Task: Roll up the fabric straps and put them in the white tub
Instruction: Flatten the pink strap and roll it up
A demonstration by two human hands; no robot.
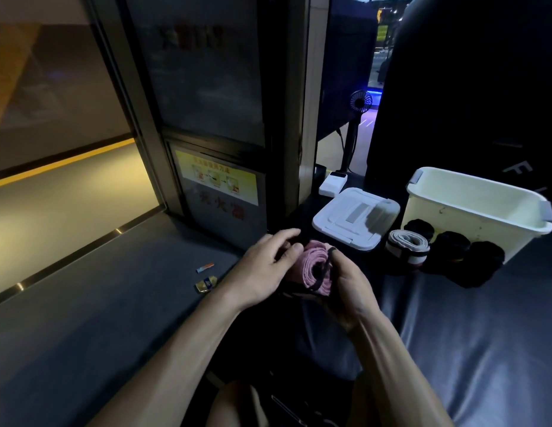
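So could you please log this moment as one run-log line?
step: rolling | left hand: holds pink strap roll | right hand: holds roll | white tub: looks empty | rolled straps: beside tub

Both hands are holding a pink fabric strap roll [317, 269] at the centre of the view: the left hand [262, 269] is curling over it from nine o'clock, and the right hand [348, 288] is gripping it from four o'clock. At two o'clock the white tub [472, 208] is sitting open on a dark mat [472, 334], with a white rolled strap [407, 246] and three black rolled straps [453, 248] lying just in front. The tub's lid [355, 220] is lying at one o'clock.
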